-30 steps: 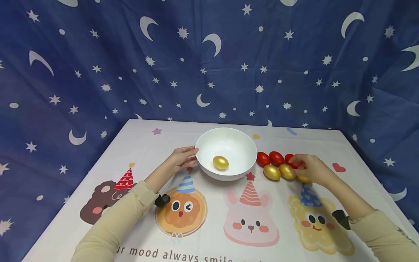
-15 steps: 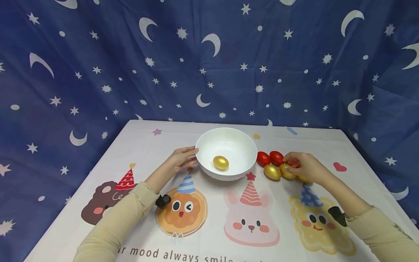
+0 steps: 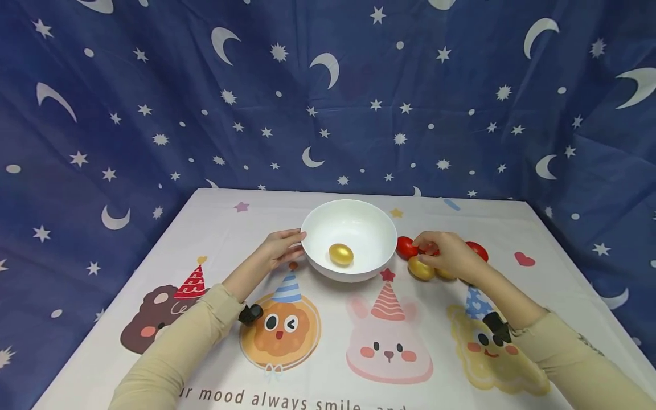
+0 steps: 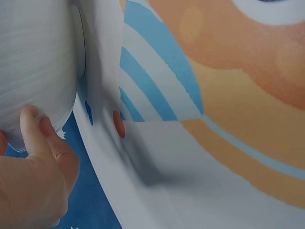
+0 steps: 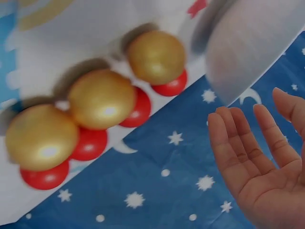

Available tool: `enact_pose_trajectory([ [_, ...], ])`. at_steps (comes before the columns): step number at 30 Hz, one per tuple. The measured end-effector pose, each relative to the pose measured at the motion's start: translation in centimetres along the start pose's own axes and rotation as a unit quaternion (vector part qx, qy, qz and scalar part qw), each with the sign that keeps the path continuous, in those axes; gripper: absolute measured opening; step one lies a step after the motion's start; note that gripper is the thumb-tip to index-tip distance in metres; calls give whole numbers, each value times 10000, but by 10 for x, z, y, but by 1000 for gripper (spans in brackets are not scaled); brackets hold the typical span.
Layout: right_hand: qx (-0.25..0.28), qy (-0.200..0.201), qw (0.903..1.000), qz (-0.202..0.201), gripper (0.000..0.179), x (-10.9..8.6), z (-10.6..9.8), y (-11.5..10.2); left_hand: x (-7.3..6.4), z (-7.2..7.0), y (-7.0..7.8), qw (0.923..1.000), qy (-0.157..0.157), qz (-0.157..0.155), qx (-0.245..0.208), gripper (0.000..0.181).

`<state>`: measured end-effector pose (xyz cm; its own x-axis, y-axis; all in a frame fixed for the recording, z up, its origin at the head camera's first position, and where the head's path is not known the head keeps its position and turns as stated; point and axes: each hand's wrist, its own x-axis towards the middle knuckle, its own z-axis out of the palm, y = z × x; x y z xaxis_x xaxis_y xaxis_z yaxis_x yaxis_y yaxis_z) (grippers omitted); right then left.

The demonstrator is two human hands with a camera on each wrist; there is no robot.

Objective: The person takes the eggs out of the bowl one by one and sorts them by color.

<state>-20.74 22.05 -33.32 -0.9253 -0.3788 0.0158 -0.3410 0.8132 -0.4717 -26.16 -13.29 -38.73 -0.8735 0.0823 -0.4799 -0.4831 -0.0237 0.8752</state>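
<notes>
A white bowl (image 3: 364, 225) stands near the middle of the table with one gold egg (image 3: 341, 254) inside. My left hand (image 3: 279, 249) holds the bowl's left rim, and in the left wrist view the thumb (image 4: 33, 129) lies against its outer wall. Beyond the bowl's right side my right hand (image 3: 453, 256) hovers over two rows of red and gold eggs, hiding part of them in the head view. The right wrist view has this hand's fingers (image 5: 221, 143) extended with nothing held, apart from the gold eggs (image 5: 102, 98) and red eggs (image 5: 136, 109).
A printed white tablecloth (image 3: 328, 353) with cartoon figures covers the table. Behind it hangs a blue curtain (image 3: 359, 131) with moons and stars. The bowl's right side is close to the nearest red egg (image 3: 407, 248).
My right hand has moved left along the eggs toward the bowl, uncovering the far-right red egg. The left hand, the bowl and the gold egg in it stay put.
</notes>
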Motion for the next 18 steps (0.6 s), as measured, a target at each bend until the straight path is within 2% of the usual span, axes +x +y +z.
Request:
enact_pose_trajectory([
  [7,181,-17,9997,-178,24,13,8,-23,-1,1,-1,10000,15,-13,-43,54],
  [18,545,-5,9977,-400,27,31,11,-46,0,0,-2,10000,-11,41,0,53],
])
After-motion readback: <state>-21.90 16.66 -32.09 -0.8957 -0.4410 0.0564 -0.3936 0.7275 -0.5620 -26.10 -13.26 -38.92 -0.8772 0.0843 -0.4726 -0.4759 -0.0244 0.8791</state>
